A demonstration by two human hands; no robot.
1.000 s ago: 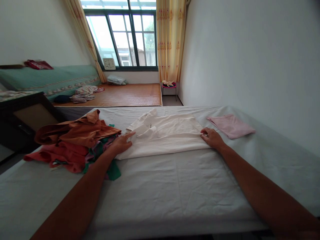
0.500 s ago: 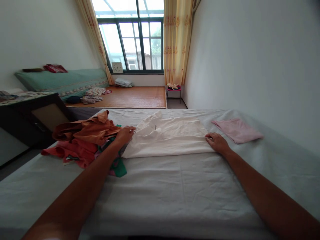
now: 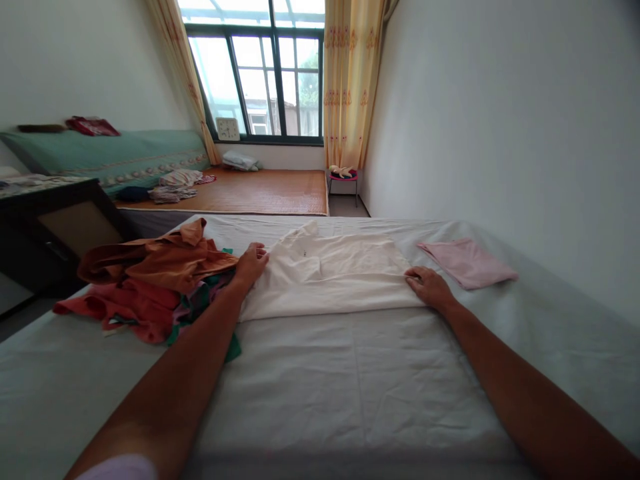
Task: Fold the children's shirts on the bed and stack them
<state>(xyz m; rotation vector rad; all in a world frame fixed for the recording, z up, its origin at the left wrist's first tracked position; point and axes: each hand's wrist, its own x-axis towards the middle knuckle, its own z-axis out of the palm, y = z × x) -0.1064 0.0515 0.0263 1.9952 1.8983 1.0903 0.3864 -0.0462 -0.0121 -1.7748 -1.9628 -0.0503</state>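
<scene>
- Reaching in from the lower corners of the frame, two bare forearms (image 3: 170,380) slant over a bed (image 3: 310,393) covered by a pale sheet; a scrap of light sleeve (image 3: 117,468) shows at the lower left.
- Heaped at centre left are a red garment (image 3: 145,310), a green piece (image 3: 233,348) partly behind the forearm, and a rust-brown garment (image 3: 165,260) on top.
- A cream shirt (image 3: 345,263) lies flat on the bed at the centre of the frame, between the two hands, its near edge slightly lower in the frame than they are.
- Its long axis runs left to right; the hem end points right, and the end with a small dark print (image 3: 305,253) points left. A long strip is folded along the near side, and a pointed flap stands out on the far side.
- Right hand (image 3: 429,287): fingers bent, tips touching the shirt's right end; I cannot tell whether they pinch or only press.
- Left hand (image 3: 253,262): loosely curled at the shirt's left end, close to the heap; any grip is unclear.
- A folded pink cloth (image 3: 470,265) lies at centre right, near the right hand and apart from the shirt.
- Farther up: a dark cabinet (image 3: 30,250) at the left, a brown mat (image 3: 270,190), and a window (image 3: 275,87) at the top.
</scene>
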